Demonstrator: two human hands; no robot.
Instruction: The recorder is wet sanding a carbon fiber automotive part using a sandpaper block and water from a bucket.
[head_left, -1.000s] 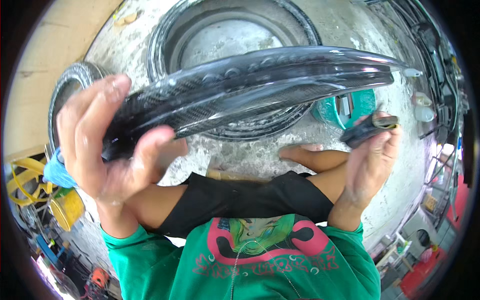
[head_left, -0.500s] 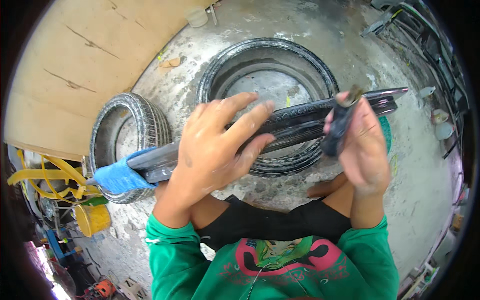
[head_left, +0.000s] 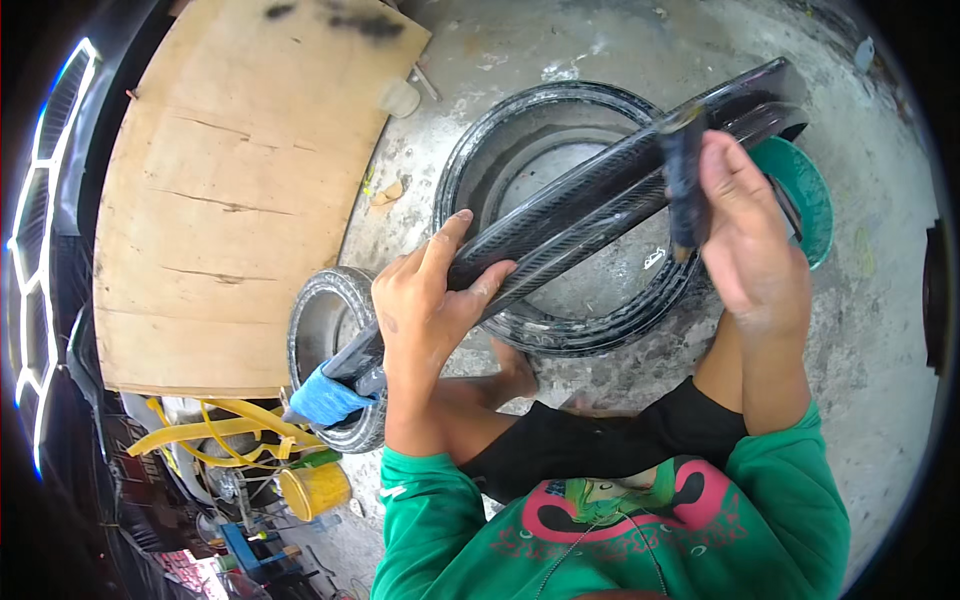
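Observation:
A long, glossy black carbon-fibre-patterned part [head_left: 580, 205] lies slantwise in front of me, its right end farther away and higher in view. My left hand [head_left: 425, 300] grips it near its left half, thumb on the near side and fingers on the far side. A blue cloth [head_left: 327, 398] is wrapped about its lower left end. My right hand [head_left: 755, 235] pinches a dark, block-like piece [head_left: 684, 190], blurred by motion, over the right part of the length. Whether that piece touches the surface I cannot tell.
Under the part lies a large whitened tire [head_left: 470, 150]; a smaller tire [head_left: 300, 320] stands by the cloth. A green bucket [head_left: 815, 205] sits beyond my right hand. At left are a wooden board [head_left: 240, 200], yellow strips [head_left: 190, 440] and a yellow bucket [head_left: 315, 492].
My left hand's spread fingers have closed around the part. The part now slants more steeply, right end up. The dark piece in my right hand has turned more upright. The view has shifted left.

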